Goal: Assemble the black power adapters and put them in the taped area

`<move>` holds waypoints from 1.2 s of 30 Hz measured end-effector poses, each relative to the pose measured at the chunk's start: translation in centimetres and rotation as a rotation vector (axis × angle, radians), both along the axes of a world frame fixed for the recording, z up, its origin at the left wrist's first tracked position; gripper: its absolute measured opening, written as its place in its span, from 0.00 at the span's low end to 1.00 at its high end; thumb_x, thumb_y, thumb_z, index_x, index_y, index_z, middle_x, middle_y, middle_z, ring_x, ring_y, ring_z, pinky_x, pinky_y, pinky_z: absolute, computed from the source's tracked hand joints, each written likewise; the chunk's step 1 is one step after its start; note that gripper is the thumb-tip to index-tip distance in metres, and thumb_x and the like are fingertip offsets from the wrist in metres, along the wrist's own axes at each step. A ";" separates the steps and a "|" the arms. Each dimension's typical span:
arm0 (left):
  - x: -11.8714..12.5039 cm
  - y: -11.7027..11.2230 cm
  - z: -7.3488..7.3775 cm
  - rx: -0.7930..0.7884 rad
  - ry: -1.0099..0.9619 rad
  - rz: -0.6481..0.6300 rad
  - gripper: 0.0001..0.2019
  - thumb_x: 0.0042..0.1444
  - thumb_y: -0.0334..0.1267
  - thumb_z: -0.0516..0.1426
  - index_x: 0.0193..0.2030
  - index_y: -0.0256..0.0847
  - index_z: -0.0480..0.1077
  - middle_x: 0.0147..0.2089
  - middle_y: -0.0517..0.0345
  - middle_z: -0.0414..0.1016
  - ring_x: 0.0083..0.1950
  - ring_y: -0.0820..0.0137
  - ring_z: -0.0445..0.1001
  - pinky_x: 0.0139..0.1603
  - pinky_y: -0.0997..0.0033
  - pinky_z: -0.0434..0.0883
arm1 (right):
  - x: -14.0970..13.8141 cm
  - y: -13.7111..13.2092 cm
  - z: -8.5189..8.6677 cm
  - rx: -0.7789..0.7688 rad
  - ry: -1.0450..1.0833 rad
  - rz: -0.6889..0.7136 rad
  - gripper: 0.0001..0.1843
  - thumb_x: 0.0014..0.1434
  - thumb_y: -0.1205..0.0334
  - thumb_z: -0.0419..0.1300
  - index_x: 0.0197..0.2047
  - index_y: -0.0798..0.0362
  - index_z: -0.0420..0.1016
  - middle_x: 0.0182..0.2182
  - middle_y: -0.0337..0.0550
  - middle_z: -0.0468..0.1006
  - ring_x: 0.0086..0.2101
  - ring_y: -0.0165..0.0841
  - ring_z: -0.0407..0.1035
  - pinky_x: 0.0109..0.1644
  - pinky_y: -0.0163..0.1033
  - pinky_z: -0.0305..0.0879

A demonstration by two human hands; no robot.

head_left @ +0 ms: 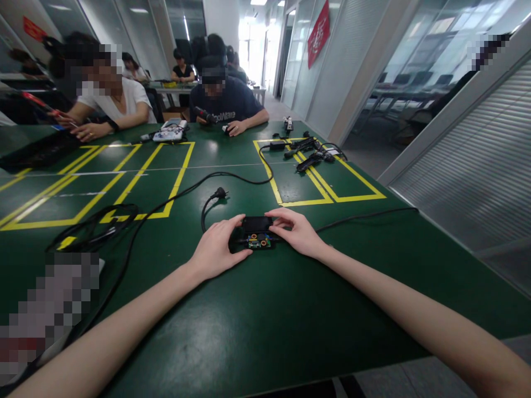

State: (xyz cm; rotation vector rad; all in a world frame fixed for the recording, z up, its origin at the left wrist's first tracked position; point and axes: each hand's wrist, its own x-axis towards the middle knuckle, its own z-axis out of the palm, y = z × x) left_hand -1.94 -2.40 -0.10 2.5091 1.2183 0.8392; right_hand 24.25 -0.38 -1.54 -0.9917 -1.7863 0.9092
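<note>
An opened power adapter lies on the green table in front of me. Its circuit board (259, 241), with copper-coloured ring coils, shows on the near side. Behind the board, the black casing cover (257, 224) is tilted up. My left hand (215, 246) spans the adapter's left side, fingertips at the cover's left edge and thumb at the board's near left corner. On the right, my right hand (296, 232) has its fingers bent around the cover's right edge. A black cord with a plug (220, 193) curves out beyond my left hand. Another cord (369, 215) runs off to the right.
Yellow tape (307, 203) marks rectangles on the table (199, 331). Black adapters and cables (309, 160) lie at the far right. A cable coil (97, 226) and a partly blurred box (53, 309) are at left. Two people (226, 105) (116, 102) work across the table.
</note>
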 end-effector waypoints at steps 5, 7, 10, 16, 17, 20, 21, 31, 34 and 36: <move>-0.2 0.2 -0.5 -0.012 0.012 -0.017 0.42 0.55 0.44 0.67 0.74 0.44 0.57 0.58 0.47 0.78 0.58 0.55 0.78 0.61 0.52 0.74 | 0.1 0.0 0.1 0.056 -0.050 0.006 0.16 0.61 0.63 0.64 0.53 0.50 0.81 0.51 0.49 0.79 0.38 0.32 0.77 0.46 0.43 0.80; -0.3 0.3 -0.6 -0.013 0.014 -0.022 0.41 0.55 0.45 0.67 0.74 0.44 0.58 0.59 0.46 0.78 0.58 0.55 0.78 0.61 0.52 0.74 | 0.1 -0.1 0.2 0.054 -0.066 0.002 0.17 0.61 0.63 0.64 0.53 0.50 0.81 0.50 0.49 0.80 0.38 0.33 0.77 0.47 0.43 0.80; -0.3 0.2 -0.5 -0.016 0.012 -0.026 0.39 0.55 0.45 0.67 0.72 0.42 0.61 0.59 0.45 0.78 0.59 0.54 0.77 0.61 0.52 0.75 | 0.1 -0.2 0.4 0.016 -0.079 -0.006 0.17 0.61 0.62 0.64 0.54 0.51 0.80 0.45 0.47 0.83 0.39 0.34 0.78 0.48 0.44 0.79; -0.1 0.0 0.0 -0.055 -0.037 -0.014 0.36 0.54 0.42 0.68 0.69 0.45 0.63 0.56 0.49 0.80 0.56 0.55 0.79 0.58 0.53 0.76 | 0.1 -0.4 0.7 0.019 -0.100 0.016 0.20 0.62 0.62 0.63 0.57 0.51 0.78 0.43 0.46 0.84 0.41 0.36 0.79 0.50 0.46 0.79; -0.1 0.0 0.1 -0.064 -0.042 -0.013 0.36 0.54 0.42 0.68 0.68 0.45 0.63 0.56 0.49 0.80 0.56 0.56 0.80 0.57 0.53 0.77 | 0.1 -0.5 0.8 0.032 -0.113 0.026 0.20 0.63 0.61 0.63 0.58 0.51 0.78 0.44 0.46 0.84 0.42 0.37 0.79 0.50 0.46 0.78; -0.1 0.0 0.1 -0.084 -0.050 -0.017 0.34 0.53 0.41 0.68 0.66 0.45 0.64 0.56 0.49 0.79 0.56 0.55 0.80 0.57 0.53 0.77 | 0.1 -0.7 1.1 0.051 -0.141 0.048 0.19 0.66 0.58 0.60 0.58 0.50 0.78 0.46 0.47 0.84 0.44 0.38 0.79 0.52 0.48 0.78; -0.1 -0.1 0.1 -0.090 -0.056 -0.020 0.34 0.53 0.41 0.68 0.65 0.45 0.64 0.56 0.50 0.79 0.56 0.56 0.80 0.57 0.53 0.77 | 0.1 -0.8 1.2 0.050 -0.145 0.053 0.18 0.68 0.57 0.59 0.58 0.50 0.78 0.47 0.47 0.84 0.44 0.39 0.79 0.52 0.48 0.78; -0.1 -0.2 0.2 -0.097 -0.078 -0.050 0.33 0.55 0.40 0.67 0.66 0.45 0.63 0.56 0.50 0.79 0.55 0.57 0.80 0.58 0.55 0.77 | 0.3 -0.7 1.3 0.043 -0.143 0.062 0.17 0.70 0.57 0.55 0.56 0.50 0.81 0.51 0.47 0.84 0.50 0.40 0.79 0.56 0.49 0.76; -0.2 -0.1 0.2 -0.073 -0.047 -0.061 0.35 0.56 0.41 0.67 0.69 0.45 0.62 0.56 0.49 0.79 0.55 0.57 0.80 0.59 0.55 0.76 | 0.2 -0.6 1.2 0.021 -0.121 0.050 0.17 0.69 0.56 0.56 0.55 0.49 0.82 0.50 0.47 0.84 0.49 0.40 0.79 0.54 0.48 0.77; -0.2 -0.1 0.2 -0.066 -0.038 -0.068 0.35 0.56 0.41 0.66 0.70 0.45 0.61 0.56 0.49 0.79 0.55 0.57 0.80 0.59 0.55 0.76 | 0.2 -0.5 1.1 0.002 -0.096 0.041 0.17 0.69 0.56 0.57 0.54 0.50 0.82 0.50 0.47 0.84 0.48 0.40 0.79 0.53 0.47 0.78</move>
